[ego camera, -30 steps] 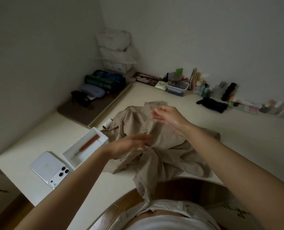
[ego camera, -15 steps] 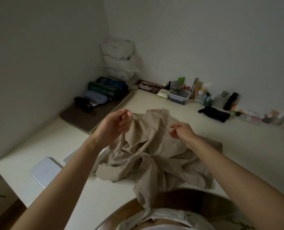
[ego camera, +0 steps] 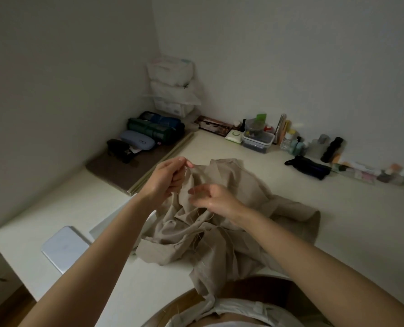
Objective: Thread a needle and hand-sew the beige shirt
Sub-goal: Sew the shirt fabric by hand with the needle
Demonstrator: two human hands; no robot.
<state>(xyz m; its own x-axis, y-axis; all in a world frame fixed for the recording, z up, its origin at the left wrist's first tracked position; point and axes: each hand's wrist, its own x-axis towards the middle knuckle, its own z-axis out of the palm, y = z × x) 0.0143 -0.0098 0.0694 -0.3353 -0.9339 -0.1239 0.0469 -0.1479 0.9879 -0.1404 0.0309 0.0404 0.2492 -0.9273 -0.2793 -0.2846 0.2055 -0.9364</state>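
Beige shirt [ego camera: 243, 180] lies crumpled in the middle of the white table [ego camera: 337, 208], its lower end hanging over the near edge. At its far left edge the left hand [ego camera: 166, 181] grips a raised fold with curled fingers. Just beside it, over the cloth, the right hand [ego camera: 216, 199] hovers with fingers half bent; whether they pinch a needle or thread cannot be told.

White tray [ego camera: 102, 226] mostly behind left forearm [ego camera: 116, 237]
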